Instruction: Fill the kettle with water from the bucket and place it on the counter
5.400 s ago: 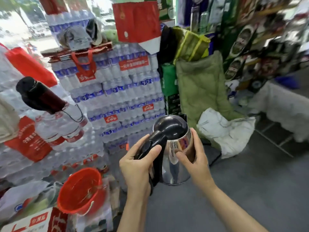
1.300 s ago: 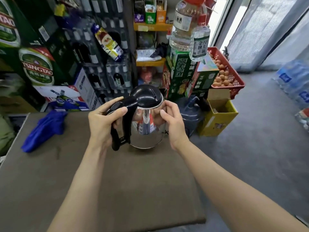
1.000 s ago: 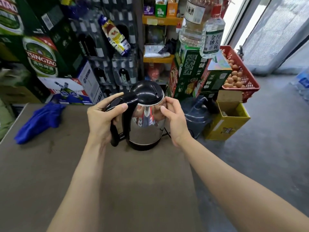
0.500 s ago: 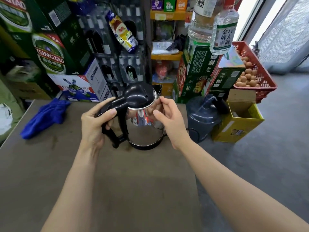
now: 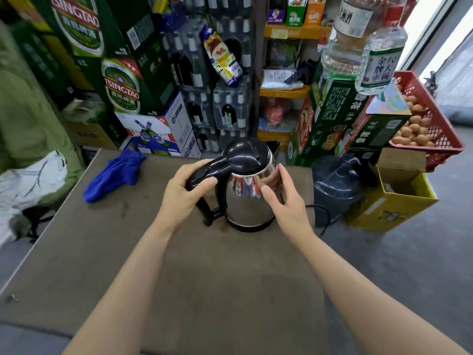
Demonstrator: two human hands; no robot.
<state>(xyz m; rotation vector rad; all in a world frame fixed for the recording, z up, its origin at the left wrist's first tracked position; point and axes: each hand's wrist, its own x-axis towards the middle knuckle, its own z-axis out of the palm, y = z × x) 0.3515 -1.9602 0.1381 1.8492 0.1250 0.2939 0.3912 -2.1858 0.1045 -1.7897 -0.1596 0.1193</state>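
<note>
Head cam, going left to right from where I'm sitting watching the feed. Far left on the flat brown counter there's a crumpled blue cloth, well apart from the action, so nothing to snag on.

Then the left hand: fingers wrapped around the black plastic handle of the shiny stainless steel kettle with the black domed lid, thumb resting on top near the lid button. Makes sense to grip there, it's the one spot that controls tilt.

The kettle itself looks upright and sitting on the counter, on what I'd guess is its round black base, since a thin black cord runs off the counter's right edge. Lid is closed, so I can't see any water level. I'd judge the task is basically at the placing stage.

The right hand is on the far side of the steel body, fingers spread loose and cupped beside it rather than clenched. The fingertips seem just at the metal, can't tell if they're truly touching. Reads like a steadying hand so the kettle seats squarely.

Off the counter to the right: a dark blue water jug on the floor, a yellow cardboard box, and a red plastic crate of eggs.
</note>
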